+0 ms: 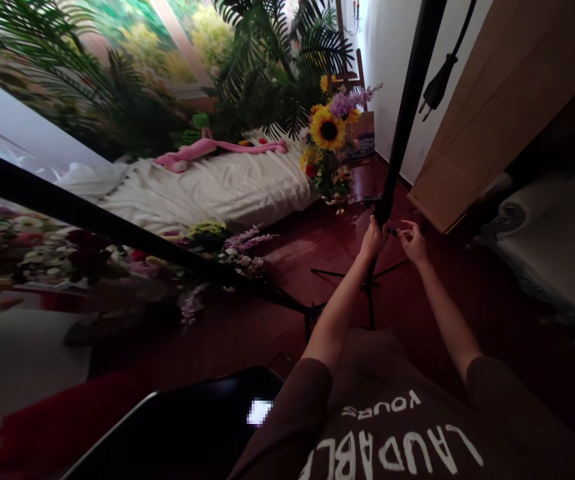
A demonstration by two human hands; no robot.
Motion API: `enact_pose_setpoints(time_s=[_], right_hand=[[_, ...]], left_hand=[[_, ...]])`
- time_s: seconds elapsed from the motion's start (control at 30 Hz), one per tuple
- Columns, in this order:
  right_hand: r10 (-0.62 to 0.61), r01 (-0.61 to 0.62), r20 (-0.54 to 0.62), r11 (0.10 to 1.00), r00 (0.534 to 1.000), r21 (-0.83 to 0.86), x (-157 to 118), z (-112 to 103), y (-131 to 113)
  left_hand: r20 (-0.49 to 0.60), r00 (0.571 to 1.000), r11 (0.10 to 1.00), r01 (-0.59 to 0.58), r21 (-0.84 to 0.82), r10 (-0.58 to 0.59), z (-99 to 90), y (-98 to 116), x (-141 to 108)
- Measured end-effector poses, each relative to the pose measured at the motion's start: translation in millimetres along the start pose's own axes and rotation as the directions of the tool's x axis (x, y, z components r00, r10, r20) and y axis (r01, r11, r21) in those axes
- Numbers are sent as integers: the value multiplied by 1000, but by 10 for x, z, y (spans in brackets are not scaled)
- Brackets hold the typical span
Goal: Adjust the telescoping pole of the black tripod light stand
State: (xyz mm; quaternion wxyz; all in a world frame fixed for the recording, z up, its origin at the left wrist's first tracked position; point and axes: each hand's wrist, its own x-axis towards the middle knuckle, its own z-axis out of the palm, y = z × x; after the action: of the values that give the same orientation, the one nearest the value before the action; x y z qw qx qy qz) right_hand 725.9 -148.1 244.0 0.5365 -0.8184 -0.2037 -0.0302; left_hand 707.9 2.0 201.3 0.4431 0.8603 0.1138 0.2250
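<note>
A black light stand (405, 120) rises in front of me, its spread tripod legs (370, 293) on the dark red floor. My left hand (374, 237) is closed round the pole just below a collar (383, 208). At the pole's right side, the fingertips of my right hand (412, 241) are bent together at a small black knob (394, 231); the exact contact is too small to make out. Above the hands, a black power plug (438, 87) dangles on its cable to the right of the pole.
Another black pole (117, 230) slants across the left. Artificial flowers (32, 247) and a sunflower bunch (328, 130) flank a white-draped bench (227, 183) bearing a pink plush toy (192, 153). At right are a wooden panel (447, 147) and pale ornate furniture (557, 220). A dark glossy surface (192, 420) lies lower left.
</note>
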Motion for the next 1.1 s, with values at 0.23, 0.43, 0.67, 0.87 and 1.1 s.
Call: enact_pose_setpoints(time_s=[0.23, 0.43, 0.67, 0.87, 1.1], right_hand=[[189, -190, 20, 971, 982, 143, 98, 129, 20], [341, -334, 16, 907, 940, 257, 190, 241, 58], [325, -317, 0, 920, 946, 230, 241, 237, 58], [71, -72, 21, 996, 997, 51, -1, 73, -13], [-23, 36, 87, 988, 996, -149, -141, -25, 31]], left_hand=[[-28, 999, 998, -46, -38, 45, 20, -51, 5], [-58, 997, 997, -55, -61, 51, 25, -37, 6], [-43, 999, 993, -16, -115, 11, -47, 46, -9], [-18, 1000, 994, 18, -110, -20, -133, 150, -49], [-34, 999, 991, 24, -132, -29, -116, 115, -61]])
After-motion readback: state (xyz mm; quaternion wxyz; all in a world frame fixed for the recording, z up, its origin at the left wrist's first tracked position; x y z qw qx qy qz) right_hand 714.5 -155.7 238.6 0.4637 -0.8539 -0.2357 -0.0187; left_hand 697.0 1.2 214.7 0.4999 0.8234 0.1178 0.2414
